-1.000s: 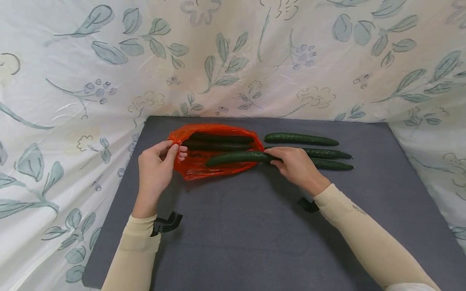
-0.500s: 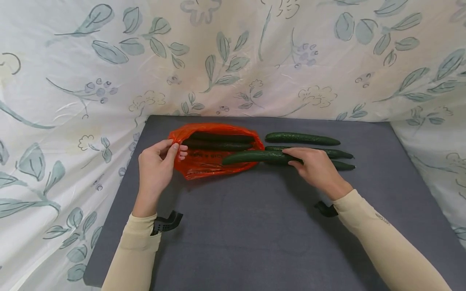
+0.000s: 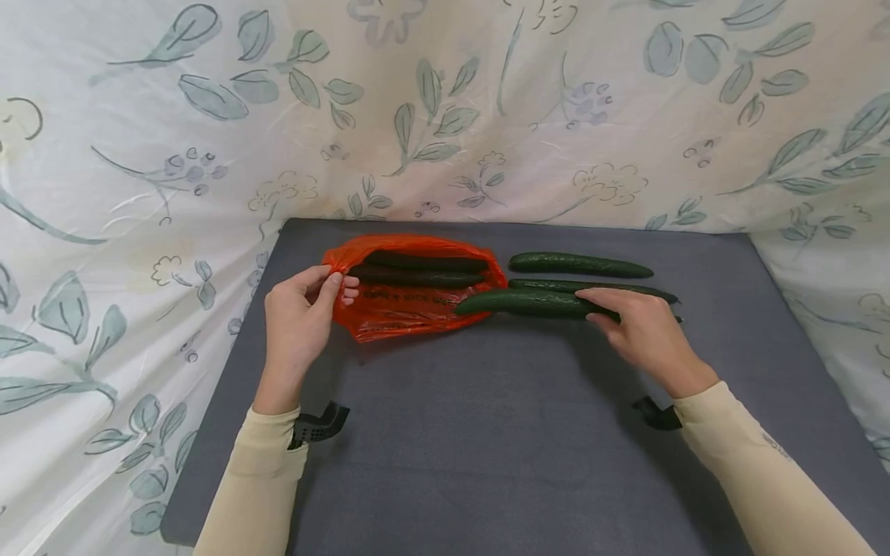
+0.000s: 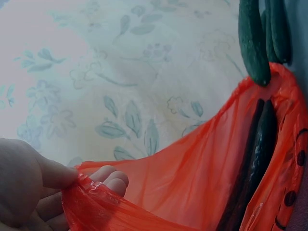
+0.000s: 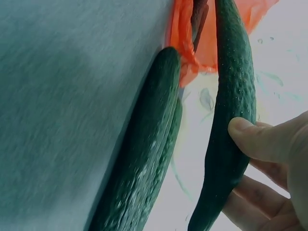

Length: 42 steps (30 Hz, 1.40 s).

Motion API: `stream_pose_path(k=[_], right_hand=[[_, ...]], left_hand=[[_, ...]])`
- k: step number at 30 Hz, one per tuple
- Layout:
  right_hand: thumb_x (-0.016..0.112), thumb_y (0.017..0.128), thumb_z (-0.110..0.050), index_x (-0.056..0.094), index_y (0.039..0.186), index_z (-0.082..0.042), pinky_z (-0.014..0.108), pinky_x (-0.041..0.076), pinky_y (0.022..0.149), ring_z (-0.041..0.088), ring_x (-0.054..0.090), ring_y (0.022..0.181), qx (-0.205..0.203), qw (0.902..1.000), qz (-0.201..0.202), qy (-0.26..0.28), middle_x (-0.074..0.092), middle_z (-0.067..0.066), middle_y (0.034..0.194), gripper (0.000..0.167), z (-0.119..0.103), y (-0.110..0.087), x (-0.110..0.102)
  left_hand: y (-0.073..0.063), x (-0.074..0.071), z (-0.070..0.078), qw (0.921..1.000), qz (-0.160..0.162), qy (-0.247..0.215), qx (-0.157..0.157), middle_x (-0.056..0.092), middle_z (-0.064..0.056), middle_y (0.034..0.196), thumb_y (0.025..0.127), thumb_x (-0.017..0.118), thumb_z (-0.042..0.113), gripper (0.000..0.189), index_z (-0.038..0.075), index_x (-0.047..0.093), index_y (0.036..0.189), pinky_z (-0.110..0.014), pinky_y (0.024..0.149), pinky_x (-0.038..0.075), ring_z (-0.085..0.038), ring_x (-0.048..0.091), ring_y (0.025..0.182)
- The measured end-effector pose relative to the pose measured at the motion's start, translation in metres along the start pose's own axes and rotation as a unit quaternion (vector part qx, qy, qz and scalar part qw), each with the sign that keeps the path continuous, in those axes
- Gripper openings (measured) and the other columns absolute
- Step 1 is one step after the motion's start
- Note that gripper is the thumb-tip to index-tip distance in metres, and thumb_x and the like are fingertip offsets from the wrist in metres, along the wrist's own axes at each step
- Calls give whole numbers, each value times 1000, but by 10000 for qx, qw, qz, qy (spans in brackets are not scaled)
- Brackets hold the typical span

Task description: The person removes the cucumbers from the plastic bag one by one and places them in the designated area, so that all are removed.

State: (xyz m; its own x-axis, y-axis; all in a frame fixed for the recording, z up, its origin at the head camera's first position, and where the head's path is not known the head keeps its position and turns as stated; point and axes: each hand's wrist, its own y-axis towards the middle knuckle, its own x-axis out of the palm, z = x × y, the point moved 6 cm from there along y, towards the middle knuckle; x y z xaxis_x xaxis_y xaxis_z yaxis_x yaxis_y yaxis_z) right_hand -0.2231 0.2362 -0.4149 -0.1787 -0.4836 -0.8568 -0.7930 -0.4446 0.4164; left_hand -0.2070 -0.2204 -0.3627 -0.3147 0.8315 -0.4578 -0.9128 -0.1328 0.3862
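Note:
My left hand [image 3: 299,328] pinches the gathered left edge of a red plastic bag [image 3: 389,324], thumb against fingers, as the left wrist view also shows. The bag lies with its mouth spread, and two dark cucumbers [image 3: 431,279] show inside. My right hand [image 3: 647,332] holds a cucumber [image 3: 528,303] near its right end, thumb on one side and fingers on the other. In the right wrist view this cucumber [image 5: 233,91] is raised off the table. Its far tip hangs over the bag's right rim.
Two cucumbers lie on the table right of the bag, a back one [image 3: 580,265] and a nearer one [image 3: 549,284]. Another is mostly hidden beneath the held one and my right hand. The dark grey table [image 3: 452,432] meets a floral cloth [image 3: 445,154] at its back edge.
My right hand has moved right with the cucumber, drawing most of its length out from over the bag. My left hand keeps its pinch on the bag's edge, unmoved.

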Motion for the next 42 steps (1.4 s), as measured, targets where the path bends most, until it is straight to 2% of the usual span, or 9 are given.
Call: stream_pose_path(k=[9,11,14,18,21,36,39,42], right_hand=[[90,85,2,77,135,-11,41,52,61,13,64,61,197,9997,25,-174,78,14,125,53,14,-18,-17],[90,86,2,77,135,-11,41,52,61,14,66,63,274,9993,-30,-243,77,14,126,53,16,-21,-19],[90,86,2,77,135,-12,38,47,58,10,60,60,357,9988,-69,-323,78,14,124,52,20,-26,-21],[91,84,2,78,133,-12,32,39,53,3,43,50,355,9987,-36,-376,79,13,117,53,24,-32,-24],[91,83,3,78,133,-12,30,37,51,0,38,49,321,9987,-19,-386,80,12,117,54,26,-37,-26],[90,83,3,77,132,-8,29,32,48,-1,31,45,325,9982,-241,-434,78,19,117,52,45,-52,-20],[90,84,3,76,133,-8,29,34,48,-1,34,46,312,9980,-334,-442,78,19,116,52,50,-53,-17],[90,83,3,76,133,-7,31,39,51,1,44,51,264,9977,-408,-463,78,20,116,52,55,-55,-14]], left_hand=[[0,0,1,10000,-23,66,-67,82,-5,97,110,66,12,20,0,80,119,-17,76,59,-8,77,80],[0,1,1,10000,-22,56,-77,82,-5,97,110,66,12,20,1,80,119,-17,76,59,-8,77,80],[0,1,1,10000,-26,19,-77,82,-4,97,110,67,12,20,1,80,119,-17,77,60,-8,77,80],[0,2,0,10000,-20,-5,-56,82,-5,97,110,67,12,20,0,80,118,-17,77,60,-8,77,79],[0,1,1,10000,18,-5,-51,81,-5,97,109,67,10,19,0,80,118,-17,75,59,-8,76,79],[-1,2,-1,9998,-20,90,-148,81,-5,98,109,67,11,20,0,80,121,-16,77,59,-12,77,80],[-1,2,-1,9999,7,85,-134,81,-5,97,109,67,10,19,0,80,119,-16,75,59,-10,77,79],[-2,1,-1,9999,26,69,-123,81,-5,97,109,67,10,19,0,80,118,-17,74,60,-9,76,79]])
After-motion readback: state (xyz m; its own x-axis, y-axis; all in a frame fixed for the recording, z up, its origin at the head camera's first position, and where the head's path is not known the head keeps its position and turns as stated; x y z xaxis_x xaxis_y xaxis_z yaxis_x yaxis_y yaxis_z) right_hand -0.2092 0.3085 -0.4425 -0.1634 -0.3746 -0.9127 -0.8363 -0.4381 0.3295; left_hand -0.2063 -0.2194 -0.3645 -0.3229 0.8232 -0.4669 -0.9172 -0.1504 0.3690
